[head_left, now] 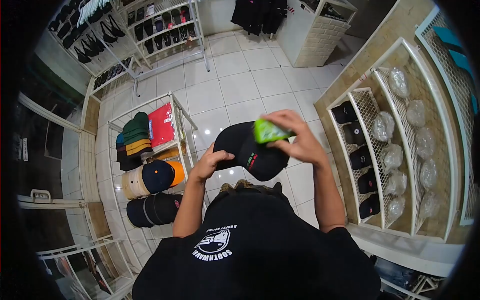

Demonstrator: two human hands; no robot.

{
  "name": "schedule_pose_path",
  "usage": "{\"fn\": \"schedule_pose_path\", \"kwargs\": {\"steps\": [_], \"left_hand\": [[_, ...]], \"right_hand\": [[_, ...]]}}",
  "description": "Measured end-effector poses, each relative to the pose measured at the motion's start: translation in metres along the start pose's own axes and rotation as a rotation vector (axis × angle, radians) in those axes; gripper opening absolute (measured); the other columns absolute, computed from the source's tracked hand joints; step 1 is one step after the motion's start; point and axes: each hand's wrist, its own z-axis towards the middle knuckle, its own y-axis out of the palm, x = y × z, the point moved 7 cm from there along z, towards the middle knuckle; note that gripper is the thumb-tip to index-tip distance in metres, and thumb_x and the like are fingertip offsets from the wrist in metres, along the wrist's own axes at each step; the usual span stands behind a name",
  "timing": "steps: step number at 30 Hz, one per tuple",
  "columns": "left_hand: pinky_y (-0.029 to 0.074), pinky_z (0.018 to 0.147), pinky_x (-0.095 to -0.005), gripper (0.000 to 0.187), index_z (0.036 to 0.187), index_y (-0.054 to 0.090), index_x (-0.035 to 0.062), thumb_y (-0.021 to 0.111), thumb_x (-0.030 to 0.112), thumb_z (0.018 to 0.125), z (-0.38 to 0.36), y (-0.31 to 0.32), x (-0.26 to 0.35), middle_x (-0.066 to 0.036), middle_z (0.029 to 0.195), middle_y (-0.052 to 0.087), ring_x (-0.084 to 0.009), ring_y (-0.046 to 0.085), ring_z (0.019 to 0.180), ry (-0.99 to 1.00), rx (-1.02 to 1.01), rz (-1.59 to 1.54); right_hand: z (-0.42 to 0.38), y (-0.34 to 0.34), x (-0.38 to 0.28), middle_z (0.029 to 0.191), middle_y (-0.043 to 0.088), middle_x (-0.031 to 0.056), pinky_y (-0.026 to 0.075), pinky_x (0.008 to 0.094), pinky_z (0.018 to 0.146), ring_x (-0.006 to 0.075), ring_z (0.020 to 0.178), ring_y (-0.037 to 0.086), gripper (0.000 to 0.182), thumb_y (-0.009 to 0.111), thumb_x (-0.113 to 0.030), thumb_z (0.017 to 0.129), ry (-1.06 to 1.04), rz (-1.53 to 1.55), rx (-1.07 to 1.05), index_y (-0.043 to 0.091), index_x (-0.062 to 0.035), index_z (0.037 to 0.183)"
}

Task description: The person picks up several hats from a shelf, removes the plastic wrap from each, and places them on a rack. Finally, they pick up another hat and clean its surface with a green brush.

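Nearest the camera, a black shirt [260, 250] with a white printed logo fills the lower middle of the view, and both bare forearms are raised from it toward a black cap [250, 150] held over the white tiled floor [240, 85].

To the left, a white wire rack [150, 165] is seen, stacked with folded caps in green, yellow, orange and dark blue, with a red packet behind them. The left hand [210, 162] is closed on the cap's lower left edge, thumb over the rim and the other fingers hidden beneath, so that the cap is steadied from below. The cap is tilted, its crown toward the right, a small embroidered mark showing on its front. Above its right side a bright green cloth [267, 131] is pinched in the curled fingers of the right hand [295, 140] and pressed against the cap's top. The wiping is judged to be under way; how much of the cap has been covered cannot be told.

To the right, a wall shelf [387, 150] holds black caps and clear wrapped bundles.
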Motion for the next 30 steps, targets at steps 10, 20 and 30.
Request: {"fn": "schedule_pose_path", "kwargs": {"steps": [10, 20, 30], "left_hand": [[0.042, 0.099, -0.0316, 0.037, 0.116, 0.058, -0.0108, 0.057, 0.000, 0.081, -0.002, -0.003, -0.007, -0.013, 0.120, 0.060, -0.0211, 0.057, 0.110, 0.015, 0.006, 0.153], [0.044, 0.101, -0.0363, 0.022, 0.106, 0.067, -0.0076, 0.056, 0.002, 0.090, -0.006, -0.042, -0.045, -0.014, 0.119, 0.061, -0.0241, 0.059, 0.112, 0.340, 0.039, 0.151], [0.043, 0.105, -0.0355, 0.059, 0.139, 0.042, -0.0062, 0.055, 0.029, 0.093, 0.014, 0.024, -0.004, -0.019, 0.134, 0.055, -0.0240, 0.056, 0.123, 0.060, -0.209, -0.777]], "right_hand": [[-0.005, 0.006, -0.008, 0.119, 0.062, 0.0116, 0.039, 0.0379, 0.104, 0.0295, 0.116, 0.053, 0.065, 0.081, -0.010, 0.069, 0.013, 0.090, -0.040, 0.062, -0.0138, 0.131], [-0.047, -0.019, 0.083, 0.119, 0.063, 0.0125, 0.044, 0.0332, 0.098, 0.0212, 0.109, 0.060, 0.063, 0.079, -0.020, 0.077, 0.209, 0.718, 0.337, 0.056, 0.0016, 0.130], [-0.034, -0.005, 0.066, 0.119, 0.064, 0.0128, 0.044, 0.0325, 0.101, 0.0196, 0.112, 0.060, 0.069, 0.080, -0.022, 0.069, 0.201, 0.880, 0.057, 0.057, 0.0047, 0.129]]}}
